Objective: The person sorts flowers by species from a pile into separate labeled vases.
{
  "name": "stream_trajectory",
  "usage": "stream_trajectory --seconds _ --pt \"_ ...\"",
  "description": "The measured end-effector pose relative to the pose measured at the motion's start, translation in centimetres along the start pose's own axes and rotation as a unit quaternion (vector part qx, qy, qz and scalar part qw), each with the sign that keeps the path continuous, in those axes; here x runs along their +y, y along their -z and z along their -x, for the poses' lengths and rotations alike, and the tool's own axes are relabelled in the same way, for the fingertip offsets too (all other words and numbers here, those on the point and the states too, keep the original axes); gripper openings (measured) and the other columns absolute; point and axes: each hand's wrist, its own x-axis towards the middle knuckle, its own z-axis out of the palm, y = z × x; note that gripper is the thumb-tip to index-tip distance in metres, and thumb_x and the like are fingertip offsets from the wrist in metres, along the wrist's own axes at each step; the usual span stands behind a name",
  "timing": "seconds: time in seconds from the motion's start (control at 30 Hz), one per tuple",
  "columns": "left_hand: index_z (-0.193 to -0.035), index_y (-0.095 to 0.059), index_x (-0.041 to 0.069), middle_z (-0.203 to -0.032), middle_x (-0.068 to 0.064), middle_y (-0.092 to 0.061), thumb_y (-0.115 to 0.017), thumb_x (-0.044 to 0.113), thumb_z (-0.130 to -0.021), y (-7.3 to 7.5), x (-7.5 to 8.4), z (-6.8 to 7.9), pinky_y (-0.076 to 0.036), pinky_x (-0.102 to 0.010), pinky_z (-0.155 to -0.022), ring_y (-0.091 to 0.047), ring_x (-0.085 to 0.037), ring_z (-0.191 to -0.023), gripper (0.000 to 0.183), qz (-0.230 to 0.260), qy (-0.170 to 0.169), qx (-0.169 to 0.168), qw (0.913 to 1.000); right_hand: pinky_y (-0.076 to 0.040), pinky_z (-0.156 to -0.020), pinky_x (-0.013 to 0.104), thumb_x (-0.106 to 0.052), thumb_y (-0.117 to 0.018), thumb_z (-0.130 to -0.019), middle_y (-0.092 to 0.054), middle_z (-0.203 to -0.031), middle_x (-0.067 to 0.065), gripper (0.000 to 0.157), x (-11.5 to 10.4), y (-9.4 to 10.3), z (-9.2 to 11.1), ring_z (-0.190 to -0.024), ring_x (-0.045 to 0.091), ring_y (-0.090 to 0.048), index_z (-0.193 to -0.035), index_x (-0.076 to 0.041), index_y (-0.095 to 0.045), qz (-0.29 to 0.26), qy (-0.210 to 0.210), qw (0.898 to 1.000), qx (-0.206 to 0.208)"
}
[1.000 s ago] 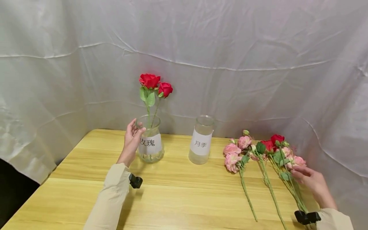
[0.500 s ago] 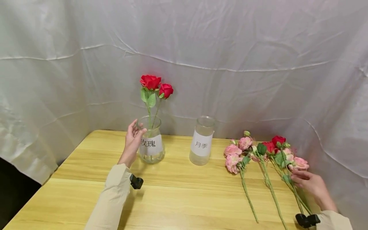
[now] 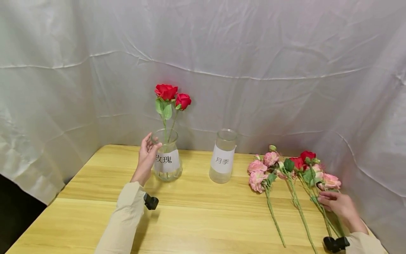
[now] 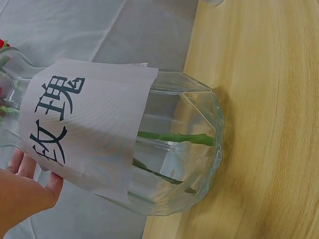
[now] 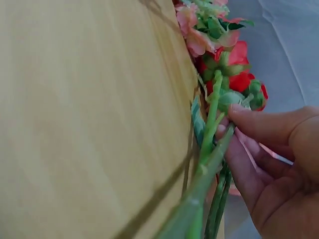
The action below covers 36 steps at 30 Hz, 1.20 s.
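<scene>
Since the earlier head frames, the right hand point(image 3: 342, 206) has slid a little nearer the person, from beside the pink blooms down onto the stems, while the left hand stays at the wide glass vase point(image 3: 176, 173). The right hand's thumb and forefinger pinch a green stem point(image 5: 212, 162); which bloom it carries is hidden among the others. That stem lies in the cluster at the right of the table point(image 3: 206, 222), its long axis running away from the person, with red blooms point(image 3: 307, 156) and pink ones at the far end and the cut ends at the near side. The right hand comes in from the stems' right side, just below the flower heads, and is far the nearer; the left is well apart, across the table. Its fingers curl round the vase's neck, thumb in front, above the paper label point(image 3: 167, 161). Two red roses point(image 3: 166, 91) stand in that vase. The narrower glass jar point(image 3: 220, 176) stands upright between the vase and the cluster, with a pink spray point(image 3: 257, 176) lying to its right.
</scene>
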Motion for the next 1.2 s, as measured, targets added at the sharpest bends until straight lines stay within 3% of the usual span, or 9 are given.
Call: stream_trajectory --seconds 0.17,0.4,0.63,0.73,0.83,0.97,1.07,1.2 --pt "-0.154 -0.013 0.011 -0.149 -0.015 -0.033 -0.052 0.017 -0.099 0.0 -0.1 0.0 -0.019 -0.036 -0.116 -0.024 -0.026 -0.139 0.068 -0.001 -0.002 0.0 1.0 -0.058 -0.066 0.03 -0.006 -0.066 -0.091 -0.068 -0.095 0.015 0.048 -0.6 -0.1 0.1 -0.072 0.004 -0.063 -0.12 0.027 -0.047 -0.023 -0.007 1.0 -0.016" --pt "-0.155 -0.013 0.013 -0.149 -0.014 -0.033 -0.052 0.017 -0.099 0.1 -0.1 0.1 -0.018 -0.036 -0.116 -0.024 -0.026 -0.139 0.068 -0.001 -0.004 -0.001 1.0 -0.057 -0.066 0.027 -0.002 -0.056 -0.095 -0.066 -0.089 0.001 0.041 -1.8 0.0 0.4 -0.074 0.004 -0.062 -0.119 0.029 -0.042 -0.069 -0.007 0.996 -0.055" --pt "-0.154 -0.012 0.012 -0.149 -0.015 -0.032 -0.052 0.018 -0.099 0.1 -0.1 0.0 -0.017 -0.035 -0.116 -0.024 -0.026 -0.14 0.068 0.005 -0.009 -0.003 0.9999 -0.056 -0.074 0.026 0.0 -0.047 -0.099 -0.064 -0.095 -0.004 0.044 -2.7 0.1 0.8 -0.082 0.004 -0.064 -0.127 0.03 -0.03 -0.141 0.003 0.986 -0.094" --pt "-0.154 -0.013 0.012 -0.148 -0.016 -0.032 -0.052 0.016 -0.099 0.1 -0.2 -0.1 -0.018 -0.034 -0.116 -0.024 -0.026 -0.14 0.068 0.009 -0.01 -0.001 0.9999 -0.056 -0.076 0.025 -0.006 -0.049 -0.1 -0.061 -0.098 -0.003 0.042 -3.4 -0.2 0.8 -0.085 0.005 -0.064 -0.126 0.025 -0.036 -0.155 0.016 0.983 -0.1" --pt "-0.154 -0.013 0.011 -0.148 -0.016 -0.033 -0.052 0.016 -0.099 0.0 -0.2 -0.1 -0.018 -0.034 -0.116 -0.025 -0.026 -0.139 0.068 0.011 -0.01 0.0 0.9999 -0.055 -0.076 0.024 -0.007 -0.052 -0.099 -0.059 -0.098 -0.001 0.03 -4.3 -0.8 0.9 -0.086 0.006 -0.063 -0.119 0.015 -0.049 -0.181 0.048 0.977 -0.099" --pt "-0.154 -0.013 0.012 -0.147 -0.016 -0.033 -0.052 0.016 -0.099 0.1 -0.2 -0.1 -0.019 -0.034 -0.116 -0.025 -0.026 -0.139 0.068 0.011 -0.011 -0.001 0.9999 -0.055 -0.074 0.022 -0.005 -0.056 -0.097 -0.059 -0.095 -0.003 0.009 -5.8 -1.5 1.0 -0.083 0.007 -0.061 -0.104 -0.006 -0.062 -0.252 0.084 0.959 -0.096" --pt "-0.154 -0.013 0.012 -0.147 -0.016 -0.033 -0.052 0.017 -0.099 0.1 -0.2 -0.1 -0.019 -0.034 -0.116 -0.025 -0.026 -0.139 0.068 0.01 -0.012 -0.003 0.9999 -0.055 -0.074 0.021 -0.004 -0.056 -0.097 -0.061 -0.094 -0.004 0.015 -7.0 -2.2 1.1 -0.083 0.007 -0.062 -0.097 -0.016 -0.065 -0.308 0.093 0.942 -0.096" --pt "-0.154 -0.012 0.012 -0.147 -0.016 -0.032 -0.052 0.017 -0.099 0.1 -0.2 0.0 -0.018 -0.034 -0.116 -0.025 -0.026 -0.139 0.068 0.008 -0.012 -0.005 0.9999 -0.054 -0.076 0.021 -0.002 -0.055 -0.097 -0.062 -0.093 -0.004 0.02 -8.3 -3.4 1.2 -0.084 0.008 -0.063 -0.094 -0.018 -0.067 -0.377 0.089 0.917 -0.098"
